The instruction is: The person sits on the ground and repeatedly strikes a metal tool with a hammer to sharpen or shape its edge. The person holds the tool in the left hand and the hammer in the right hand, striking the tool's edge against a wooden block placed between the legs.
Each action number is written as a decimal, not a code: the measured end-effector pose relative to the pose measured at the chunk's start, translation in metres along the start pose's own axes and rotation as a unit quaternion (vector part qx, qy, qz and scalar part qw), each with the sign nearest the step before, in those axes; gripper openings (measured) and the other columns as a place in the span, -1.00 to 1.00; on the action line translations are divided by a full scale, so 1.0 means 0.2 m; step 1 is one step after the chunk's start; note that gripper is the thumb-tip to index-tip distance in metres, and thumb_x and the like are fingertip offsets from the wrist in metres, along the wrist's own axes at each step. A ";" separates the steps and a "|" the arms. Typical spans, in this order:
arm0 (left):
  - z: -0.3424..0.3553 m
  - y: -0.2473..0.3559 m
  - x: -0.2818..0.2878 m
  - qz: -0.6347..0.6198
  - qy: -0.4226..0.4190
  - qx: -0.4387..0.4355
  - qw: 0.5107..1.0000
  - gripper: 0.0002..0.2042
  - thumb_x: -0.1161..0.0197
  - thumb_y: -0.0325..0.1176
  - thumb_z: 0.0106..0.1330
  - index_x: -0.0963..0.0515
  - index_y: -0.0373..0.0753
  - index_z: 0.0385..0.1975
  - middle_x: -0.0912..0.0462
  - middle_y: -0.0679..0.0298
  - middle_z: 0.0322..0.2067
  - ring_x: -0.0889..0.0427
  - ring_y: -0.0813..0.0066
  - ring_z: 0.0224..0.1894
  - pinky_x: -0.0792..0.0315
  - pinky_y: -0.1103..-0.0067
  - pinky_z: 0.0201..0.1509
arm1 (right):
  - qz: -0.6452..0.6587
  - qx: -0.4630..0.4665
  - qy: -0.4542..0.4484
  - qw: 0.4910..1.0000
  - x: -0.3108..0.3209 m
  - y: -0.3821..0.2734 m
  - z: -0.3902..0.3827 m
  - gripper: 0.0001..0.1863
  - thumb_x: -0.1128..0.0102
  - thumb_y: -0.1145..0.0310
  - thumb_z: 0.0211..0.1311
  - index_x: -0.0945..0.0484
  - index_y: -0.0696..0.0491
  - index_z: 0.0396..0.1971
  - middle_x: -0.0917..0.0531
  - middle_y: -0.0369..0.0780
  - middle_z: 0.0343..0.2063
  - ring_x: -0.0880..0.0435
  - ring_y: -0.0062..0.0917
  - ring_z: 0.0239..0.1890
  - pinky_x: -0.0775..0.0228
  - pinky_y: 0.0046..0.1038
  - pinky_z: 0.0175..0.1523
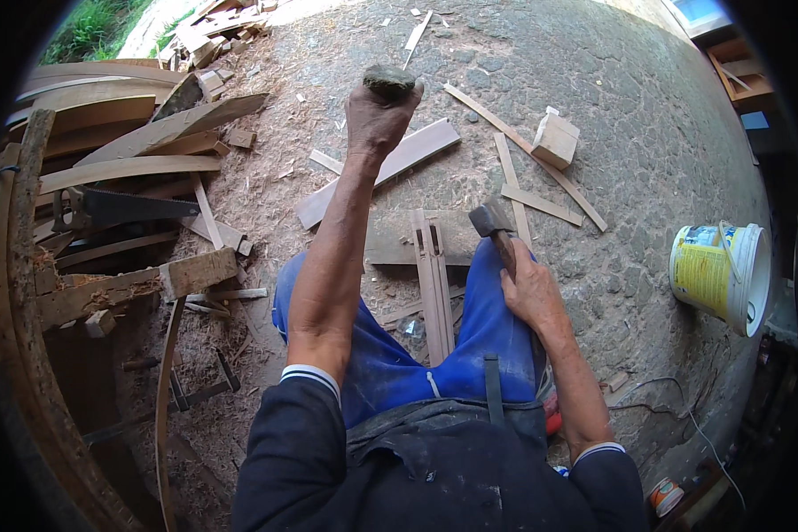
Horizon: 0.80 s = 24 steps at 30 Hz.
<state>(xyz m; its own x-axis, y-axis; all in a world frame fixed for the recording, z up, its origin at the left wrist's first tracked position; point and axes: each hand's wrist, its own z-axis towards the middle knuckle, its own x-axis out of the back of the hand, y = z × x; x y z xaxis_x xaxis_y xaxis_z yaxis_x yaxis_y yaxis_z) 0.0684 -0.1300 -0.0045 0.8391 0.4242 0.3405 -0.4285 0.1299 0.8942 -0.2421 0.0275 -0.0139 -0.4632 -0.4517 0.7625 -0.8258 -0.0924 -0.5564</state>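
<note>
My left hand (379, 120) is raised ahead of me, fingers closed around a dark, rough, stone-like lump (388, 80). In my right hand (534, 291) is a hammer (490, 218), gripped by its short wooden handle near my right knee, its metal head up. Between my legs, a long slotted wooden piece (434, 288) slants from my lap toward a thick wood block (388, 238) on the ground. Neither hand touches that piece. Beyond the block lies a pale plank (417, 152), partly hidden behind my left forearm.
Stacked curved boards (106, 97), a handsaw (124, 208) and a rough timber frame (27, 266) crowd the left. Ahead on the right are a small wood block (556, 139) and thin strips (541, 204). A tipped white-and-yellow bucket (718, 277) and a cable (692, 417) lie right.
</note>
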 end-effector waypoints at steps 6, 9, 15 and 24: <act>-0.34 0.26 -0.02 -0.049 0.056 -0.058 0.996 -0.80 -0.52 -0.37 0.21 -0.62 -0.29 -0.47 -0.69 0.29 -0.53 -0.63 0.54 -0.48 -0.52 0.53 -0.29 | -0.002 -0.017 -0.007 1.000 0.01 -0.01 0.00 -0.46 -0.21 0.36 0.27 -0.31 0.04 0.23 -0.68 0.27 -0.24 -0.66 0.26 -0.11 -0.49 0.14 0.01; -0.46 0.34 -0.01 -0.069 0.045 -0.061 0.995 -0.77 -0.53 -0.32 0.24 -0.59 -0.25 -0.48 -0.60 0.40 -0.57 -0.53 0.62 -0.50 -0.46 0.55 -0.34 | -0.025 -0.013 -0.001 1.000 0.02 0.00 -0.01 -0.45 -0.20 0.32 0.29 -0.26 0.04 0.24 -0.68 0.28 -0.19 -0.66 0.26 -0.10 -0.50 0.12 0.05; -0.51 0.43 0.11 -0.177 -0.022 0.038 0.983 -0.65 -0.47 -0.41 0.24 -0.52 -0.33 -0.05 -0.65 0.25 -0.18 -0.63 0.56 -0.19 -0.56 0.56 -0.16 | -0.021 -0.009 -0.004 1.000 0.02 0.00 -0.01 -0.53 -0.19 0.31 0.29 -0.29 0.06 0.14 -0.67 0.30 -0.21 -0.66 0.28 -0.09 -0.49 0.13 0.07; -0.52 0.43 0.03 -0.209 0.093 -0.001 0.974 -0.53 -0.61 -0.37 0.15 -0.39 -0.24 -0.12 -0.66 0.31 -0.25 -0.65 0.59 -0.21 -0.58 0.60 -0.14 | -0.004 -0.001 0.006 1.000 0.02 0.02 0.00 -0.54 -0.20 0.30 0.29 -0.29 0.05 0.12 -0.66 0.32 -0.23 -0.66 0.30 -0.10 -0.49 0.15 0.06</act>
<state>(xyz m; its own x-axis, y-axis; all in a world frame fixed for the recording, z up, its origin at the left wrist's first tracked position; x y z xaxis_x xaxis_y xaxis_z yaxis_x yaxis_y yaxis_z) 0.0020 -0.0232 0.0443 0.8655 0.4884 -0.1110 -0.0638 0.3273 0.9428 -0.2478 0.0263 -0.0136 -0.4611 -0.4399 0.7706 -0.8298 -0.0938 -0.5501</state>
